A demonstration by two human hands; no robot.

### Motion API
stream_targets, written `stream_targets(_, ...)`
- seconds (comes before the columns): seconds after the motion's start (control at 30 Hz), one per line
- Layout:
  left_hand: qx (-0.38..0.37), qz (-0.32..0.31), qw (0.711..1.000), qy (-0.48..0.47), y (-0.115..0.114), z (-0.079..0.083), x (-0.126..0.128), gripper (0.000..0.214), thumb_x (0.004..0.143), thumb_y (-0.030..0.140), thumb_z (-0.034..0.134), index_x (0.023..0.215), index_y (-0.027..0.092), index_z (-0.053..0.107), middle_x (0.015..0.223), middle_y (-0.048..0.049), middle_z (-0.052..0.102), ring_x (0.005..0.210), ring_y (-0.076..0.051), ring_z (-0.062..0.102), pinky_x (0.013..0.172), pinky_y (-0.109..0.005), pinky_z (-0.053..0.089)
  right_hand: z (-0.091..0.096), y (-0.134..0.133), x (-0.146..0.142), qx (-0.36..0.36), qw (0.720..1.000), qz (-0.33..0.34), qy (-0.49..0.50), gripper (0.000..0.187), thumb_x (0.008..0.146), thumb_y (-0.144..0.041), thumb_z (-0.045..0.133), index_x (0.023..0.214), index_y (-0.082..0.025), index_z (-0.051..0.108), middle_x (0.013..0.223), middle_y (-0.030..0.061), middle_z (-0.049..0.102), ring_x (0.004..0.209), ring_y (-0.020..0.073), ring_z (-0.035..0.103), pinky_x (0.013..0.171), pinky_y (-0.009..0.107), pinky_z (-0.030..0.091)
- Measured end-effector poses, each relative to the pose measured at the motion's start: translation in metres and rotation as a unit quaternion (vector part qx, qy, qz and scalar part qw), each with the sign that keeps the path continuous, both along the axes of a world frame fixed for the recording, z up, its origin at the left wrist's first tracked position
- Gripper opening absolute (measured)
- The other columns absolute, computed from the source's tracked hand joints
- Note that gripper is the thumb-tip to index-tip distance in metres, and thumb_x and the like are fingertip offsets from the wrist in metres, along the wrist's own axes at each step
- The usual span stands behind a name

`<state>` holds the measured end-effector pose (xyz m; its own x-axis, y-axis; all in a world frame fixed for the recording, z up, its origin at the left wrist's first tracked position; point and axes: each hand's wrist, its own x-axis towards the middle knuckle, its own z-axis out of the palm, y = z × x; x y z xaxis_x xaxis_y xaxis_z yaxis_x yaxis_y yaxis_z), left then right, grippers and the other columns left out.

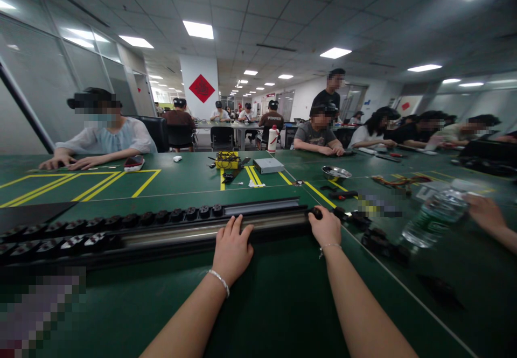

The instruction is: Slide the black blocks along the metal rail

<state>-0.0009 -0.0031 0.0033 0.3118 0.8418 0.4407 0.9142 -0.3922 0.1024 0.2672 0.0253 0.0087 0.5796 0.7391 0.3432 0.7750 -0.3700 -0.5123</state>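
A long black track [169, 235] with a silvery channel lies across the green table in front of me. On it, my left hand [233, 246] rests with its fingers stretched out, touching the upper edge. At the track's right end, my right hand [327, 227] is closed round a small black part [317, 213], mostly hidden by the fingers. Several black round socket-like pieces [67, 244] sit in a row in the track's left half. Behind it runs a second track [262, 206], with more such black pieces [161, 216] on its left part.
Black parts [383, 242] lie right of my right hand. Beyond them another person's hand [487, 215] holds a water bottle [434, 218]. Farther back are a metal bowl [336, 173], a grey box [268, 165] and a yellow block with black cable [226, 160]. People sit around the table.
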Motion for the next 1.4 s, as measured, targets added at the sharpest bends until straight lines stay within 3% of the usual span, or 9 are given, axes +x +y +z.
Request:
stream_targets(0.47, -0.009, 0.005, 1.000, -0.001, 0.000, 0.001, 0.000, 0.045, 0.074, 0.025, 0.050, 0.118, 0.030, 0.050, 0.140, -0.0060, 0.039, 0.130, -0.025, 0.029, 0.099, -0.043, 0.030, -0.002, 0.000, 0.000, -0.001, 1.000, -0.014, -0.014, 0.040, 0.078, -0.039, 0.046, 0.113, -0.022, 0.058, 0.099, 0.0093, 0.059, 0.098, 0.0252, 0.049, 0.083, 0.034, 0.038)
stream_targets(0.73, -0.001, 0.001, 1.000, 0.002, 0.001, -0.002, 0.000, 0.045, 0.074, 0.025, 0.050, 0.118, 0.030, 0.049, 0.140, -0.0069, 0.038, 0.130, -0.025, 0.029, 0.099, -0.044, 0.029, -0.013, 0.004, 0.009, 0.028, 0.999, 0.009, -0.031, 0.040, 0.077, -0.041, 0.046, 0.111, -0.023, 0.058, 0.117, 0.0064, 0.055, 0.113, 0.0244, 0.041, 0.099, 0.041, 0.025)
stream_targets(0.87, 0.003, 0.000, 1.000, 0.002, 0.001, -0.003, 0.000, 0.045, 0.074, 0.025, 0.050, 0.118, 0.031, 0.049, 0.140, -0.0070, 0.039, 0.130, -0.025, 0.029, 0.099, -0.043, 0.029, -0.014, 0.004, 0.011, 0.021, 1.000, 0.001, -0.006, 0.042, 0.077, -0.044, 0.045, 0.112, -0.024, 0.058, 0.118, 0.0037, 0.056, 0.118, 0.0279, 0.035, 0.098, 0.042, 0.025)
stream_targets(1.13, 0.001, 0.001, 1.000, 0.005, 0.000, -0.002, 0.000, 0.045, 0.073, 0.025, 0.050, 0.118, 0.031, 0.049, 0.140, -0.0064, 0.039, 0.130, -0.025, 0.029, 0.099, -0.043, 0.029, -0.014, 0.004, 0.009, 0.039, 0.999, -0.010, -0.003, 0.042, 0.076, -0.044, 0.047, 0.110, -0.023, 0.060, 0.112, 0.0049, 0.060, 0.117, 0.0289, 0.035, 0.096, 0.041, 0.028)
stream_targets(1.4, 0.003, 0.001, 1.000, 0.007, 0.001, -0.003, 0.000, 0.045, 0.073, 0.027, 0.051, 0.118, 0.031, 0.049, 0.140, -0.0056, 0.039, 0.130, -0.025, 0.029, 0.099, -0.042, 0.029, -0.007, 0.001, 0.004, 0.040, 0.999, -0.009, -0.002, 0.039, 0.076, -0.040, 0.048, 0.108, -0.021, 0.061, 0.098, 0.0077, 0.063, 0.106, 0.0244, 0.045, 0.096, 0.037, 0.029)
